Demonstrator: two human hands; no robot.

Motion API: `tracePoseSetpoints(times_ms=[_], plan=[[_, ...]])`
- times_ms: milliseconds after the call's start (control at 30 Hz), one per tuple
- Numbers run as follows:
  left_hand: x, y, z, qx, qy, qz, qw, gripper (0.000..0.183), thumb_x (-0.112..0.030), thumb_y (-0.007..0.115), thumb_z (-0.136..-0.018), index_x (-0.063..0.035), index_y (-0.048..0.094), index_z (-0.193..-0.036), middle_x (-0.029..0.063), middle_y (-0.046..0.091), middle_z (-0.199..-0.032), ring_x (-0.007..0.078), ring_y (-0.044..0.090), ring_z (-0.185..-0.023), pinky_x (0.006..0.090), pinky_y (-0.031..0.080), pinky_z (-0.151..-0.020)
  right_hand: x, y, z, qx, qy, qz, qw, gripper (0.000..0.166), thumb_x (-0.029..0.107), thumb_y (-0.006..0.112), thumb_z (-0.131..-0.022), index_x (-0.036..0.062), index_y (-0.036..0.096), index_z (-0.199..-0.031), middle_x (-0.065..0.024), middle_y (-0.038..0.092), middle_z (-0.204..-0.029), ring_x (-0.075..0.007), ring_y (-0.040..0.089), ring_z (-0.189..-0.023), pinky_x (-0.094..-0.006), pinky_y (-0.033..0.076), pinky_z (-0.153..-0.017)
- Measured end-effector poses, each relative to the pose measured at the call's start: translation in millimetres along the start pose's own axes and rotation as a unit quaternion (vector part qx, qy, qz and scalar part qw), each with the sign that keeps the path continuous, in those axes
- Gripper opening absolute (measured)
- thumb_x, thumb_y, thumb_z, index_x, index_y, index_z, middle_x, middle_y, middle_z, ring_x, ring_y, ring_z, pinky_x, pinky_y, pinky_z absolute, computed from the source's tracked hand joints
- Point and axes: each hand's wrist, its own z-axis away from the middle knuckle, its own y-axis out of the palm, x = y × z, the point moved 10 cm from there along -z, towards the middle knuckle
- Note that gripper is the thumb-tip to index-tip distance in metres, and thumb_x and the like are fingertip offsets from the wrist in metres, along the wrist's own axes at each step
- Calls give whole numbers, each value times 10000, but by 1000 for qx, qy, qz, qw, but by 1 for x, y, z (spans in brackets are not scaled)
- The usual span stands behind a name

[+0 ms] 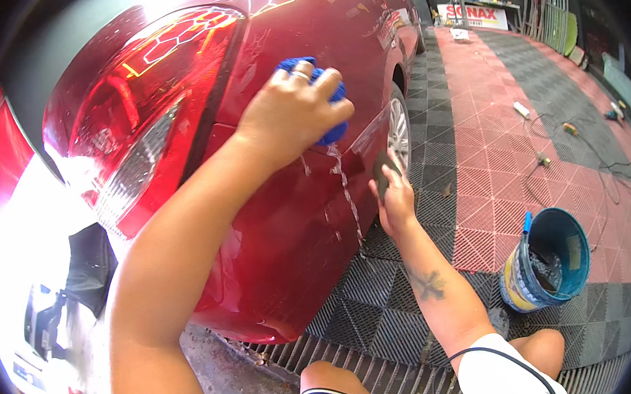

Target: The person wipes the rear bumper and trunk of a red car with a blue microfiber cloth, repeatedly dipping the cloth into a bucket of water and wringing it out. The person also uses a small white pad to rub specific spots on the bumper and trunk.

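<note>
My left hand [300, 106] grips a wet blue cloth [337, 126] against the rear side panel of a red car [290, 227], just right of its tail light [146, 99]. Water runs down the paint below the cloth. Lower and to the right, my right hand [394, 193] holds a flat dark pad [385, 175] near the bumper's side edge, in front of the rear wheel [398, 124]. Whether the pad touches the car, I cannot tell.
A blue bucket [582, 231] with dark liquid stands right of my right forearm. Cables and a white bottle [521, 110] lie on the red and grey floor tiles. A metal grating [350, 355] runs below the car's corner, by my knees.
</note>
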Motion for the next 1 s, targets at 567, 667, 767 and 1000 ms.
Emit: tracePoseSetpoints(times_ms=[567, 667, 767, 1000], plan=[[13, 92, -73, 117, 11, -17, 993, 571, -95, 870, -690, -233, 706, -1219, 60, 637, -1356, 363, 682, -1183, 484, 616, -930, -7, 102, 86, 57, -269, 329, 903, 700, 373, 349, -1151, -59, 184, -1678, -291, 143, -1758, -468, 94, -1641, -661, 55, -1291], [-3, 97, -89, 115, 39, 45, 992, 584, -83, 869, -680, -218, 709, -1224, 65, 642, -1340, 356, 685, -1169, 479, 610, -951, 4, 56, -48, -44, -244, 360, 899, 676, 363, 331, -1156, -68, 213, -1663, -302, 149, -1752, -486, 112, -1631, -678, 99, -1282], [-2, 100, -88, 134, 10, 61, 989, 597, -73, 865, -675, -214, 711, -1234, 68, 643, -1334, 351, 682, -1171, 472, 605, -964, 2, 48, -64, -61, -233, 337, 910, 662, 324, 369, -1148, -79, 227, -1654, -319, 150, -1744, -503, 113, -1625, -683, 109, -1279], [0, 99, -80, 139, 8, 54, 989, 603, -62, 858, -676, -220, 714, -1240, 65, 643, -1353, 351, 680, -1181, 471, 603, -974, -9, 74, 11, 9, -259, 356, 898, 694, 325, 404, -1132, -58, 199, -1674, -301, 122, -1759, -476, 82, -1640, -656, 52, -1293]])
